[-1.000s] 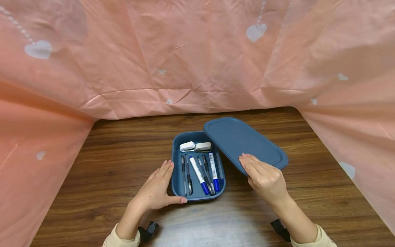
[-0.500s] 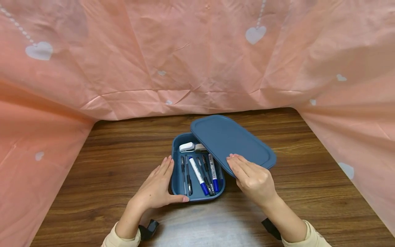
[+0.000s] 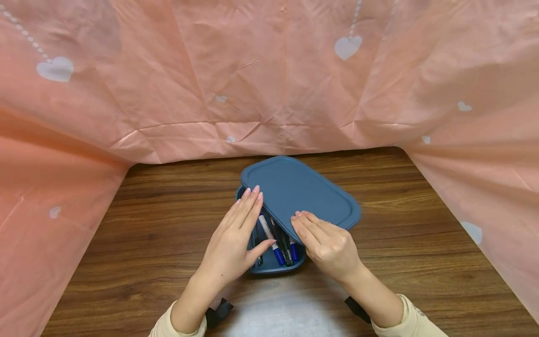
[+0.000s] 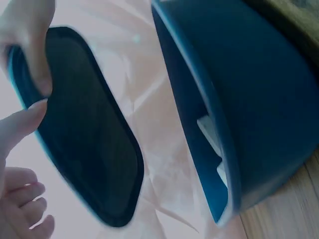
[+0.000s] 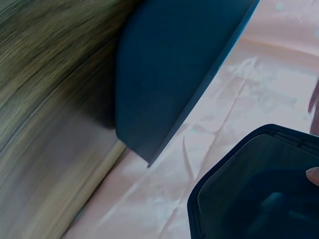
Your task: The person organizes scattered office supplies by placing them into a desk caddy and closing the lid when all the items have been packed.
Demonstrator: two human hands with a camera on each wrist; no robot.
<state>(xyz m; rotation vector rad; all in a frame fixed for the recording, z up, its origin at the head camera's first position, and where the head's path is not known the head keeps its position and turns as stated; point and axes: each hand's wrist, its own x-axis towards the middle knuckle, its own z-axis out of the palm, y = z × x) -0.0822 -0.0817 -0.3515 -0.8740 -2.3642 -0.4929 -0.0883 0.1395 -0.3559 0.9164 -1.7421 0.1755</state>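
My right hand (image 3: 326,245) holds a blue lid (image 3: 290,187) by its near edge, fingers on top. In the right wrist view a thumb tip (image 5: 313,175) shows against the lid's underside. The lid is tilted over a blue box (image 3: 275,270), covering its far and right parts. My left hand (image 3: 233,238) is over the box's left side, fingers straight, thumb spread, fingertips overlapping the lid's left edge. Inside the box show a white marker with a blue cap (image 3: 269,236), another blue cap (image 3: 294,252) and dark pens (image 3: 284,250). White pieces (image 4: 209,134) show inside it in the left wrist view.
The box stands on a brown wood-grain table (image 3: 168,210). A pink curtain with pale hearts (image 3: 269,84) rises behind and along both sides. Black straps (image 3: 219,312) are at both wrists.
My right hand has moved the lid left, further over the box, hiding the white stapler-like things. My left hand has come off the box's left side and moved right and up over it.
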